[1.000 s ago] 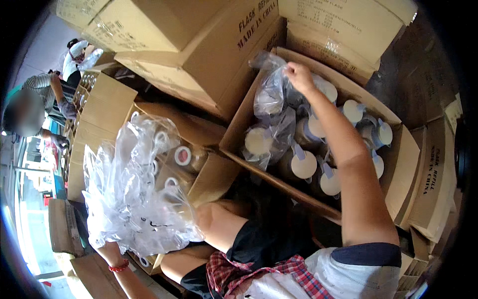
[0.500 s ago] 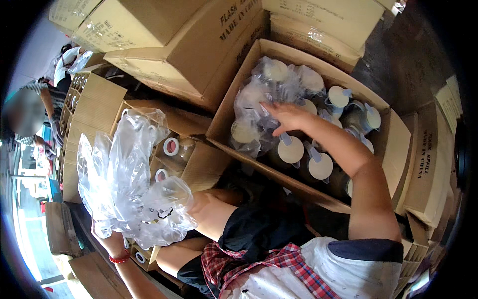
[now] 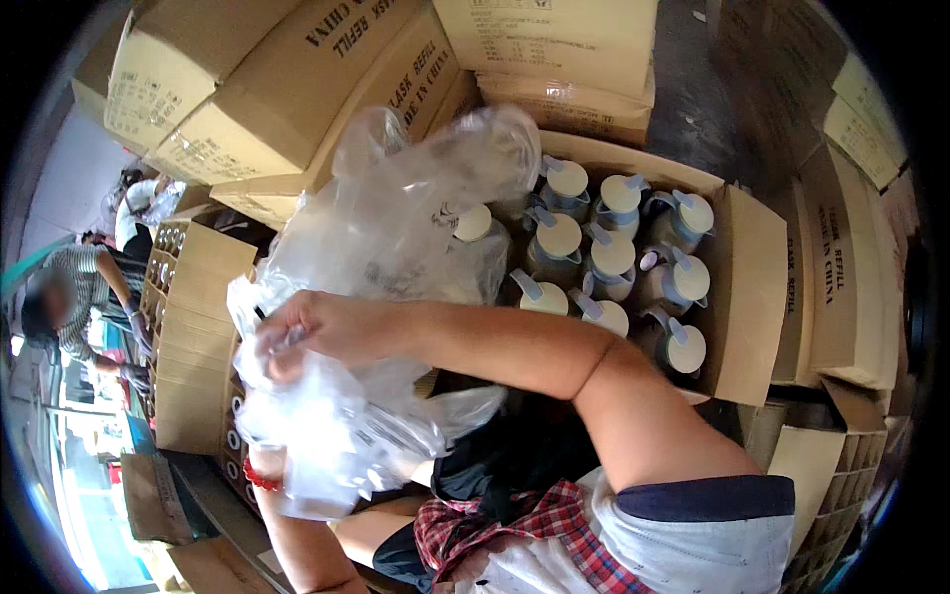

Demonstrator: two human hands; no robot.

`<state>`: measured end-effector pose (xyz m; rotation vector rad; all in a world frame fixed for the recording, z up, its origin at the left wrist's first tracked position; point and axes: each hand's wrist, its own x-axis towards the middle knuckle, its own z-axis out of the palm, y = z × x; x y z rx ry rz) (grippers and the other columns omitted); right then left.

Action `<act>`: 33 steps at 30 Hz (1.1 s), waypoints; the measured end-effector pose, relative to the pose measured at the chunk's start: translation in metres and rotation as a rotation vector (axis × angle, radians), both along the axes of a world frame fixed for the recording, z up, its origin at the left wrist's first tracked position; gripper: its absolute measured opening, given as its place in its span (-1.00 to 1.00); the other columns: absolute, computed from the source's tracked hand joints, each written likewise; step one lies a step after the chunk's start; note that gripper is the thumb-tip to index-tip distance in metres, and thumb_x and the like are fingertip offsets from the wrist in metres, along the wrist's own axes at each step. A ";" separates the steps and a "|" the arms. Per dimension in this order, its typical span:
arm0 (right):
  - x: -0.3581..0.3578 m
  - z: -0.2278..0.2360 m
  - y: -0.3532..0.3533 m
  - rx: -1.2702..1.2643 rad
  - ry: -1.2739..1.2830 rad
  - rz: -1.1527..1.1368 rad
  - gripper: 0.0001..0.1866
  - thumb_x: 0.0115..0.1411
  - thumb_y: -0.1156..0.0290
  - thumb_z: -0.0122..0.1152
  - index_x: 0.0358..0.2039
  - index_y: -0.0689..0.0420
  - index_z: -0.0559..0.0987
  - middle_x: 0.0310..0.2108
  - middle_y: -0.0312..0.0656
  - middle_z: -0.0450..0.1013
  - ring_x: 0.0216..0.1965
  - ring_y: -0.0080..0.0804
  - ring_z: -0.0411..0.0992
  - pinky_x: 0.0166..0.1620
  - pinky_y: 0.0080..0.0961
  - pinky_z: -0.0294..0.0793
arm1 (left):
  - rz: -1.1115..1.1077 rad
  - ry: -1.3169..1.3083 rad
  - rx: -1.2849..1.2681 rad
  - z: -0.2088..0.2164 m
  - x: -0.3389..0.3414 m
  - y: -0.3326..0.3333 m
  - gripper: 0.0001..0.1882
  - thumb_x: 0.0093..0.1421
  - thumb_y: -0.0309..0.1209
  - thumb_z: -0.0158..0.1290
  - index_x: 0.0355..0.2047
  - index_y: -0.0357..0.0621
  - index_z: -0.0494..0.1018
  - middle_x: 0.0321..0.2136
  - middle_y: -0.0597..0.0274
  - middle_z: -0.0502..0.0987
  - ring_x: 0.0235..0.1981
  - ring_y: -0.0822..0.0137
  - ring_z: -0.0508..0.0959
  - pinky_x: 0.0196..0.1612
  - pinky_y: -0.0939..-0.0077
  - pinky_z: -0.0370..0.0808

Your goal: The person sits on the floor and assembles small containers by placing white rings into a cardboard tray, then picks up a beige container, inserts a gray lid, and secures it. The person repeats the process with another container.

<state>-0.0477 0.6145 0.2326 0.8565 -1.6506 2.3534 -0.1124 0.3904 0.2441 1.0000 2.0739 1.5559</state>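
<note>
A large bunch of clear plastic bags [image 3: 396, 223] spreads in front of me, from my left wrist up over the far left part of an open carton [image 3: 737, 297]. My right hand [image 3: 302, 337] reaches across to the left, its fingers closed on the plastic and slightly blurred. My left hand [image 3: 265, 457] is below it, under a red bracelet-banded wrist's end of the bunch; plastic covers its fingers. In the carton stand several flasks [image 3: 614, 255] with round cream lids and grey-blue handles. One cream lid [image 3: 473, 222] shows beside the plastic.
Large closed cartons [image 3: 267, 109] are stacked at the far left, with another carton [image 3: 554, 45] behind. A divided carton [image 3: 203, 337] stands at left, near two people. Flattened or upright cartons [image 3: 841, 267] and a divider box [image 3: 841, 495] lie on the right.
My right hand has moved left from the flasks in the carton to the bags near my left hand. Plastic that covered several lids has been pulled leftward, and those flasks now show.
</note>
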 end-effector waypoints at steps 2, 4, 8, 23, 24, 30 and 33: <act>0.006 0.009 -0.019 -0.196 -0.060 0.028 -0.68 0.16 0.31 0.24 -0.13 0.22 0.54 -0.31 -0.32 0.50 -0.27 -0.63 0.43 -0.17 -0.62 0.40 | 0.040 -0.010 0.024 0.000 0.011 -0.007 -0.22 0.09 -0.33 0.21 0.25 -0.21 0.08 0.13 0.12 0.31 0.11 0.26 0.37 0.10 0.30 0.39; 0.003 0.002 -0.037 -0.324 -0.074 0.009 -0.59 0.15 0.36 0.21 0.02 0.14 0.44 -0.31 -0.36 0.48 -0.28 -0.67 0.42 -0.20 -0.65 0.39 | 0.046 -0.029 0.050 -0.001 0.017 -0.007 -0.26 0.09 -0.35 0.21 0.22 -0.21 0.12 0.09 0.13 0.34 0.08 0.27 0.39 0.08 0.31 0.40; 0.018 -0.004 -0.053 -0.667 -0.140 0.160 -0.48 0.16 0.39 0.13 0.16 0.08 0.31 -0.13 -0.20 0.43 -0.15 -0.51 0.44 -0.19 -0.56 0.46 | 0.101 -0.043 0.086 0.004 0.028 -0.021 -0.35 0.08 -0.38 0.20 0.16 -0.21 0.19 0.02 0.15 0.39 0.03 0.29 0.42 0.03 0.33 0.42; 0.079 0.040 -0.069 -0.554 -0.150 -0.152 -0.32 0.26 0.13 -0.08 0.34 0.08 0.10 0.08 -0.05 0.34 -0.03 -0.31 0.42 0.05 -0.38 0.39 | 0.056 -0.172 0.246 -0.007 0.063 -0.013 -0.60 0.11 -0.46 0.16 -0.02 -0.22 0.42 -0.18 0.21 0.54 -0.11 0.34 0.52 -0.09 0.40 0.48; 0.068 0.033 -0.075 -0.539 0.019 -0.159 -0.26 0.24 0.07 -0.06 0.36 0.07 0.05 0.22 -0.03 0.15 0.12 -0.18 0.26 0.16 -0.26 0.28 | 0.050 -0.177 0.266 -0.011 0.063 -0.009 -0.61 0.12 -0.46 0.16 -0.02 -0.23 0.43 -0.17 0.21 0.54 -0.11 0.34 0.52 -0.08 0.41 0.47; 0.066 0.046 -0.090 -0.516 0.253 -0.137 -0.04 0.12 -0.07 0.08 0.41 0.02 -0.08 0.45 -0.09 -0.39 0.43 0.06 -0.27 0.36 0.02 -0.05 | 0.037 -0.197 0.420 -0.025 0.063 0.004 -0.64 0.17 -0.42 0.11 -0.02 -0.25 0.45 -0.13 0.20 0.55 -0.07 0.35 0.51 -0.04 0.41 0.46; 0.059 0.048 -0.098 -0.456 0.295 -0.160 -0.10 0.17 -0.09 0.01 0.41 0.03 -0.06 0.45 -0.07 -0.37 0.43 0.06 -0.31 0.35 0.04 -0.02 | 0.050 -0.176 0.498 -0.027 0.068 0.000 -0.65 0.20 -0.40 0.09 -0.02 -0.26 0.46 -0.10 0.19 0.55 -0.06 0.36 0.51 -0.02 0.41 0.45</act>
